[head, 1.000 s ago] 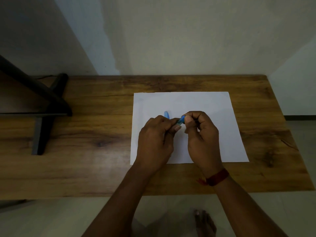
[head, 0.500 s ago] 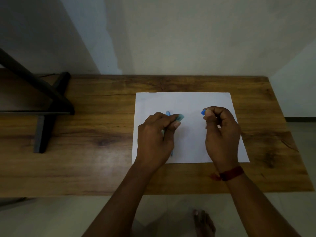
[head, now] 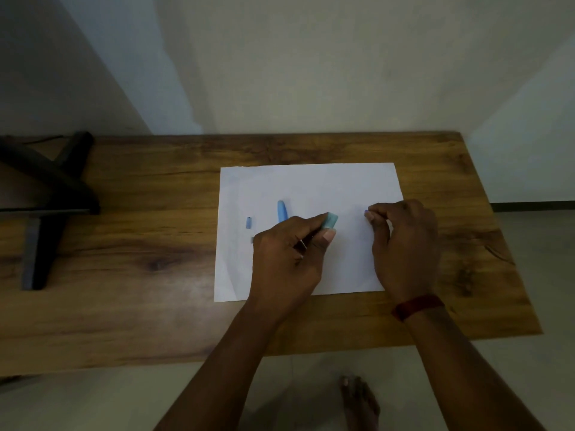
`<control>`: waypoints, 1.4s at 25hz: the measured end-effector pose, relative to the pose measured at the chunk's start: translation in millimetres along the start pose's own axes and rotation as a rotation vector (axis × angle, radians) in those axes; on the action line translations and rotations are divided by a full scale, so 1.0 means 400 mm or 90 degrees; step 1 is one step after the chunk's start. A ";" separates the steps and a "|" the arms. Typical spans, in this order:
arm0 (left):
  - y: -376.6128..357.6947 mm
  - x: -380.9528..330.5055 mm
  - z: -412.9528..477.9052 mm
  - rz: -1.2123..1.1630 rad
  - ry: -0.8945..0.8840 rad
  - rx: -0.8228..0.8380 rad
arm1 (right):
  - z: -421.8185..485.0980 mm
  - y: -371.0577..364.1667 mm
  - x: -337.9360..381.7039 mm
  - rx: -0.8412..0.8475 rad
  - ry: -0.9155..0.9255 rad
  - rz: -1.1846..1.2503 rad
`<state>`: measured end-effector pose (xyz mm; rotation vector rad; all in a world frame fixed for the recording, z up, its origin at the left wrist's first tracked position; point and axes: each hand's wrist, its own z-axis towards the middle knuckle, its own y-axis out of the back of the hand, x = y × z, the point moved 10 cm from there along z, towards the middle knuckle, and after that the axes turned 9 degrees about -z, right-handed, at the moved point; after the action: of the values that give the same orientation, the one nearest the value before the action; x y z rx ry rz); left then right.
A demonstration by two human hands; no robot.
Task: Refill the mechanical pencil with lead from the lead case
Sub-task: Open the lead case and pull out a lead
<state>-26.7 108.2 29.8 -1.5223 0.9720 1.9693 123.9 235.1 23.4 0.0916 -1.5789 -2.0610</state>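
A light-blue mechanical pencil (head: 282, 210) lies on the white paper (head: 311, 185); its lower part is hidden under my left hand (head: 287, 259). My left hand pinches the teal lead case (head: 331, 220) between thumb and fingers, and the case's end sticks out to the right. My right hand (head: 404, 244) is further right, apart from the case, with its fingertips closed on a tiny blue cap (head: 367, 210). A small blue piece (head: 249, 222) lies loose on the paper left of the pencil.
The paper lies on a wooden table (head: 140, 275) set against a pale wall. A black stand (head: 49, 194) occupies the table's left end. A bare foot (head: 361, 402) is on the floor below the table's near edge.
The hands were together at the case. My right hand has pulled a small blue cap off it and moved right; my left hand keeps the case.
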 end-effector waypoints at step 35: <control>0.118 0.084 0.021 -0.353 0.178 -0.177 | -0.087 -0.133 0.088 0.388 -0.504 0.941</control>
<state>-75.7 82.6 10.4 -1.9962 0.3124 1.5606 86.8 198.0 -26.7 -1.3564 -1.6944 -0.4022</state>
